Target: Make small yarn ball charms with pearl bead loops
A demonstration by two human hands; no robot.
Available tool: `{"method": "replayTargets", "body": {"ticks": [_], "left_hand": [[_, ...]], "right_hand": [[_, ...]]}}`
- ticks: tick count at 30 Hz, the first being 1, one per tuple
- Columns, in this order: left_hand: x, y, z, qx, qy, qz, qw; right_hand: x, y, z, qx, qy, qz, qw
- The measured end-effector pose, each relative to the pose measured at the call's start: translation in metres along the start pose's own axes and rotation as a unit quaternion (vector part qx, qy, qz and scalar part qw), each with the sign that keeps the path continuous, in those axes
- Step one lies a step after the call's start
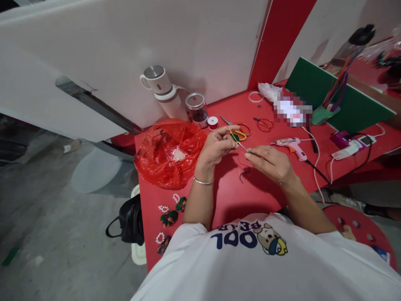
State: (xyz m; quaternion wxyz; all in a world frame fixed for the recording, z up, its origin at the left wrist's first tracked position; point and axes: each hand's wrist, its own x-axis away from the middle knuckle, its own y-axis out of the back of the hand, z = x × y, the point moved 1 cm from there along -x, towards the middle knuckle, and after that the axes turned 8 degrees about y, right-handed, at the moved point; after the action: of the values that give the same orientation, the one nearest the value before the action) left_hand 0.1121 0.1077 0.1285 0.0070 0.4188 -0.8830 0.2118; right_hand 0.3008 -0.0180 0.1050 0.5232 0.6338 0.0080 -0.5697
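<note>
Over the red table, my left hand (217,146) pinches a small piece of green yarn work (234,136), with a thin yellow strand running by its raised index finger. My right hand (272,163) is closed around the handle of a crochet hook (243,146). The hook's thin metal shaft points left and meets the yarn work at my left fingertips; its tip is hidden there. Below and between the hands, a dark yarn end (242,176) and fine orange strands lie on the table. Just behind my left hand are scissors (241,133) with orange-yellow handles.
An open red plastic bag (156,167) holding white beads sits left. Beaded green ornaments (169,218) lie near the left edge. At the back stand a white flask (171,102), a lidded jar (197,110) and a ribbon spool (213,122). A pink glue gun (293,146) with cables lies right.
</note>
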Motion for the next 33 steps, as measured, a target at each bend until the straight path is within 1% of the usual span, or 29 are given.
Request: {"method": "replayTargets", "body": {"ticks": [5, 9, 14, 16, 19, 21, 24, 26, 27, 28, 30, 32, 33], "left_hand": [[-0.001, 0.0, 0.001, 0.008, -0.001, 0.01, 1.0], [-0.001, 0.0, 0.002, 0.002, -0.006, 0.011, 1.0], [0.0, -0.002, 0.002, 0.012, -0.014, 0.006, 1.0], [-0.001, -0.003, 0.002, 0.023, -0.009, 0.018, 1.0], [-0.001, -0.004, 0.003, 0.047, 0.018, 0.055, 0.997], [-0.002, -0.005, 0.004, 0.059, 0.037, 0.068, 0.995], [-0.003, -0.008, 0.006, 0.057, 0.025, 0.045, 0.997], [-0.005, -0.011, 0.008, 0.043, -0.005, 0.02, 0.999], [-0.006, -0.012, 0.009, 0.036, -0.018, 0.009, 0.999], [-0.007, -0.013, 0.011, 0.03, -0.028, 0.002, 0.999], [-0.008, -0.014, 0.013, 0.026, -0.032, -0.002, 0.999], [-0.009, -0.013, 0.015, 0.03, -0.021, 0.004, 0.999], [-0.01, -0.013, 0.015, 0.035, -0.017, 0.006, 0.999]], "right_hand": [[0.001, 0.0, 0.003, 0.019, 0.036, -0.021, 0.999], [-0.003, -0.005, 0.01, 0.025, 0.024, -0.052, 0.998], [-0.007, -0.02, 0.019, 0.032, 0.026, -0.133, 0.99], [-0.007, -0.029, 0.02, 0.027, 0.02, -0.175, 0.984], [-0.007, -0.04, 0.019, 0.007, 0.002, -0.23, 0.973], [-0.009, -0.043, 0.017, -0.02, -0.022, -0.245, 0.969], [-0.012, -0.042, 0.014, -0.071, -0.104, -0.249, 0.96], [-0.013, -0.041, 0.011, -0.107, -0.177, -0.25, 0.946], [-0.013, -0.042, 0.01, -0.129, -0.214, -0.26, 0.933], [-0.013, -0.043, 0.008, -0.155, -0.25, -0.275, 0.915], [-0.012, -0.047, 0.005, -0.222, -0.313, -0.307, 0.871], [-0.012, -0.05, 0.001, -0.276, -0.354, -0.332, 0.83], [-0.012, -0.051, 0.001, -0.288, -0.369, -0.337, 0.817]]}}
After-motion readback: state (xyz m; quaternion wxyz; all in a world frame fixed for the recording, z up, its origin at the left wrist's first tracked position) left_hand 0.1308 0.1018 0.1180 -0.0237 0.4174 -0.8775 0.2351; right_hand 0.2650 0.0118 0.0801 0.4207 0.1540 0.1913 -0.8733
